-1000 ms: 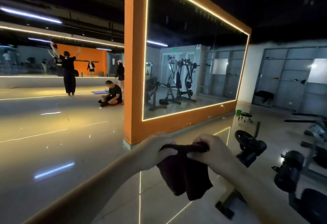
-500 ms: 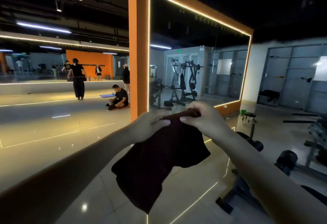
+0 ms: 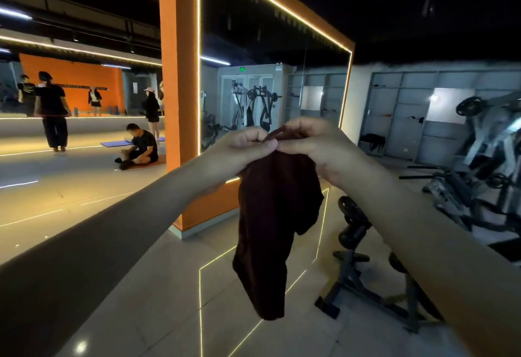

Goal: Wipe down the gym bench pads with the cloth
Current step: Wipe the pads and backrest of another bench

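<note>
A dark maroon cloth (image 3: pixel 270 224) hangs in front of me, held up at chest height. My left hand (image 3: pixel 244 149) and my right hand (image 3: pixel 313 145) pinch its top edge side by side, nearly touching. The cloth droops long and narrow below them. Low on the right, partly hidden behind my right forearm, stands a gym bench (image 3: pixel 355 258) with black roller pads and a dark metal frame. Its main pads are out of sight.
An orange pillar with a lit mirror (image 3: pixel 180 102) stands just ahead. A weight machine (image 3: pixel 485 165) fills the right side. Several people (image 3: pixel 141 145) stand and sit on the glossy floor at the far left. Grey shelving lines the back wall.
My hands have come closer together on the cloth's top edge, so the cloth now hangs narrower and longer. The view has shifted slightly left and closer to the pillar.
</note>
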The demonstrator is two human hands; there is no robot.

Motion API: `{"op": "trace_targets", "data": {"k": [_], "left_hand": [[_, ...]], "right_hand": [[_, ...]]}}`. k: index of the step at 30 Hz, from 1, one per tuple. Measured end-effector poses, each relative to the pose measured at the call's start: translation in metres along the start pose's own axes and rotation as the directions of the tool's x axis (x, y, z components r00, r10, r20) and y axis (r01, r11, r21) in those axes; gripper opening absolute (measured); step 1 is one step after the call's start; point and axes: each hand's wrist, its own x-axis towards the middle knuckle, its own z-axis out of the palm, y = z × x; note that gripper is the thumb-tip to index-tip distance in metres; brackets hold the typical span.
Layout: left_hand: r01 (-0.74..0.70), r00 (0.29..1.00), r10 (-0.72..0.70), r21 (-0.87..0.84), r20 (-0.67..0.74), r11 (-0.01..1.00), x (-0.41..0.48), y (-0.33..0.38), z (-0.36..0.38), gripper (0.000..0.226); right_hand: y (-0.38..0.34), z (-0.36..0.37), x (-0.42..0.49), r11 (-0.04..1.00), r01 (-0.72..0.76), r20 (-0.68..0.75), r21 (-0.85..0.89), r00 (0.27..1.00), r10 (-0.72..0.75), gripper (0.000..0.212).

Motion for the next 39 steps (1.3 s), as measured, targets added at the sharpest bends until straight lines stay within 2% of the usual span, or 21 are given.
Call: {"op": "trace_targets", "data": {"k": [3, 6, 10, 12, 14, 16, 19, 23, 28, 31, 34, 36, 39], "left_hand": [[-0.025, 0.999, 0.027, -0.043, 0.044, 0.999, 0.017, -0.017, -0.036, 0.015], [-0.06, 0.997, 0.062, -0.036, 0.05, 0.998, 0.036, -0.04, -0.073, 0.025], [-0.059, 0.996, 0.061, -0.042, 0.064, 0.997, 0.059, -0.075, -0.115, 0.017], [-0.058, 0.995, 0.062, -0.051, 0.078, 0.997, 0.067, -0.09, -0.132, 0.016], [-0.055, 0.995, 0.058, -0.038, 0.079, 0.998, 0.076, -0.106, -0.146, 0.019], [-0.044, 0.996, 0.044, 0.003, 0.072, 0.999, 0.085, -0.121, -0.157, 0.025], [-0.042, 0.997, 0.04, 0.033, 0.062, 0.999, 0.101, -0.147, -0.168, 0.017], [-0.05, 0.998, 0.047, 0.095, 0.033, 0.994, 0.127, -0.18, -0.176, 0.015], [-0.058, 0.995, 0.046, 0.15, 0.085, 0.987, 0.174, -0.22, -0.181, 0.016], [-0.083, 0.995, 0.073, 0.143, 0.071, 0.986, 0.22, -0.243, -0.187, 0.014], [-0.067, 0.997, 0.063, 0.076, 0.047, 0.995, 0.277, -0.265, -0.19, 0.009], [-0.011, 0.999, 0.01, 0.021, 0.034, 1.0, 0.318, -0.279, -0.188, 0.009], [0.081, 0.996, -0.08, -0.018, 0.048, 0.997, 0.375, -0.3, -0.186, 0.013]], "right_hand": [[0.012, 0.024, 0.031, 0.997, -0.057, -0.002, 0.051, 0.998, 0.057, 0.033], [0.036, 0.043, 0.054, 0.966, -0.201, 0.153, 0.163, 0.972, 0.176, 0.057], [0.07, 0.066, 0.067, 0.942, -0.331, 0.31, 0.055, 0.902, 0.3, 0.056], [0.08, 0.079, 0.071, 0.95, -0.296, 0.322, -0.097, 0.894, 0.311, 0.034], [0.084, 0.087, 0.078, 0.941, -0.267, 0.287, -0.208, 0.903, 0.32, 0.014], [0.088, 0.088, 0.088, 0.926, -0.232, 0.233, -0.297, 0.923, 0.306, 0.011], [0.097, 0.081, 0.106, 0.888, -0.239, 0.178, -0.392, 0.928, 0.328, 0.013], [0.121, 0.067, 0.137, 0.89, -0.281, 0.112, -0.358, 0.934, 0.34, 0.011], [0.158, 0.062, 0.189, 0.915, -0.227, 0.03, -0.334, 0.968, 0.25, 0.014], [0.187, 0.056, 0.23, 0.944, -0.191, -0.038, -0.268, 0.981, 0.188, 0.01], [0.219, 0.043, 0.278, 0.962, -0.219, -0.167, -0.165, 0.967, 0.191, 0.004], [0.24, 0.033, 0.31, 0.968, -0.249, -0.28, -0.031, 0.932, 0.231, 0.006], [0.268, 0.017, 0.352, 0.933, -0.285, -0.412, 0.218, 0.84, 0.353, 0.012]]}}
